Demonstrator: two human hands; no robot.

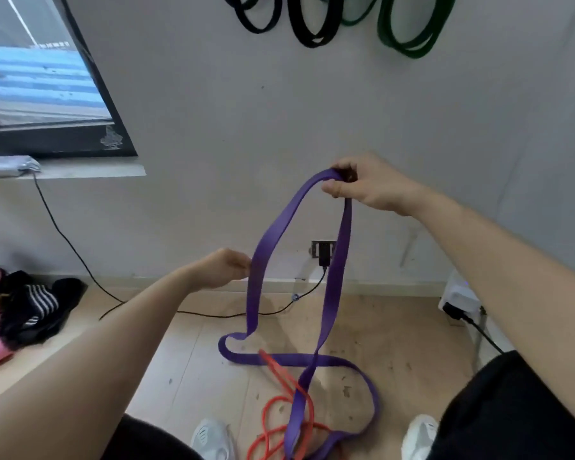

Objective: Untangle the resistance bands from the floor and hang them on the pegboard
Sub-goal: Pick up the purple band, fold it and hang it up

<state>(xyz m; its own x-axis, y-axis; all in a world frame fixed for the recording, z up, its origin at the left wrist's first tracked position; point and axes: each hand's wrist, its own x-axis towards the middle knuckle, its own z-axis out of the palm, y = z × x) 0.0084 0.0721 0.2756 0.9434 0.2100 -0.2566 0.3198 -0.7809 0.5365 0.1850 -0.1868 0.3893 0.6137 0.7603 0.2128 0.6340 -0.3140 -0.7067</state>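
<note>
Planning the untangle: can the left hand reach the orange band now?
Probably yes: the left hand is up at the purple band, and nothing blocks the drop to the orange band, though purple loops cross it.

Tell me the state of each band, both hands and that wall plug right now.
purple band: top lifted, lower loops on the floor, tangled
orange band: coiled on the floor, crossed by the purple band
black bands: hung up
green bands: hung up
right hand: pinches the purple band's top
left hand: at its left strand, grip unclear
plug: plugged in
</note>
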